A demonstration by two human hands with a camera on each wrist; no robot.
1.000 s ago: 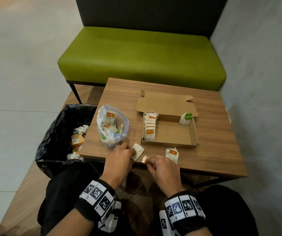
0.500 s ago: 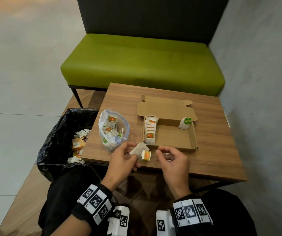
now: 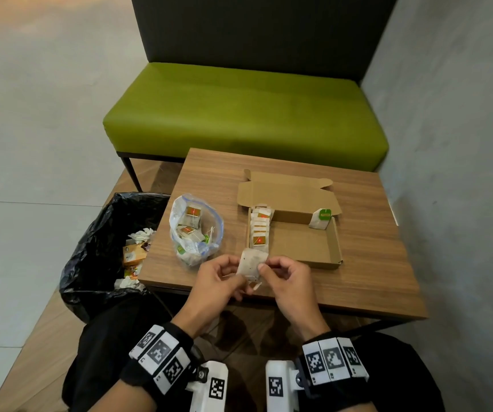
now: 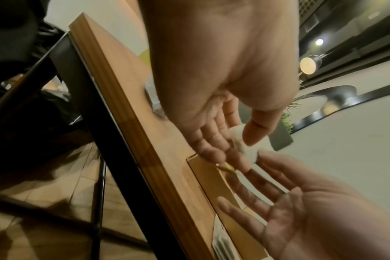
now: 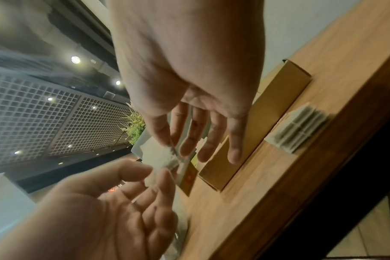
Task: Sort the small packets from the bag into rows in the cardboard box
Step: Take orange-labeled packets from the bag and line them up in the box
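A green bench (image 3: 245, 114) stood past the far edge of the wooden table (image 3: 367, 263). A black-lined bin (image 3: 96, 251) sat off the table's left edge. The open cardboard box (image 3: 298, 245) lay mid-table, a row of tea bags (image 3: 259, 230) along its left wall and one green-tagged tea bag (image 3: 320, 219) in its far right corner. The plastic bag (image 3: 194, 230) sat left of the box. Above the near edge, the left hand (image 3: 215, 281) and right hand (image 3: 286, 278) each pinched one tea bag (image 3: 251, 263).

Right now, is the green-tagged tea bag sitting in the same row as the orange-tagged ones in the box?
No, the green-tagged tea bag leans alone in the cardboard box's far right corner, apart from the orange-tagged row along the left wall.
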